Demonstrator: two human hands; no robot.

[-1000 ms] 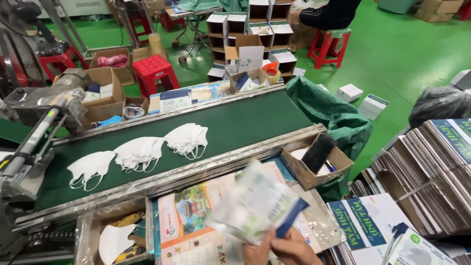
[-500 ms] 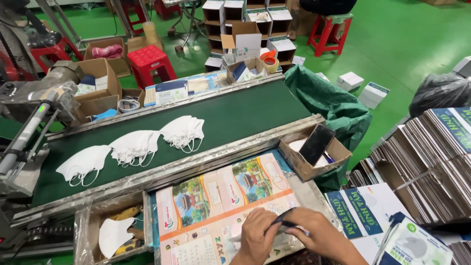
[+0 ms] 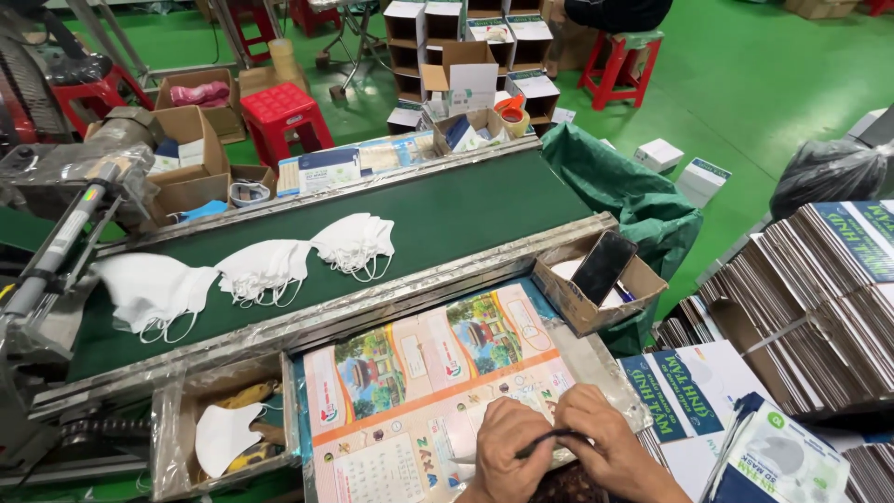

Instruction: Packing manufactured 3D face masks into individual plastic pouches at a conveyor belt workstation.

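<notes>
Both hands are down at the near edge now, the packet lifted a second ago gone from view. Left hand and right hand pinch a thin dark strap over the printed sheet. Beyond, three white masks sit farther right on the green belt; a cardboard box with a phone stands right.

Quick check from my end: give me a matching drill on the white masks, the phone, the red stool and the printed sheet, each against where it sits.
1 white masks
2 phone
3 red stool
4 printed sheet

a on the green floor
b under both hands
c on the green belt
d leaning in a small cardboard box

Pairs: 1-c, 2-d, 3-a, 4-b
</notes>
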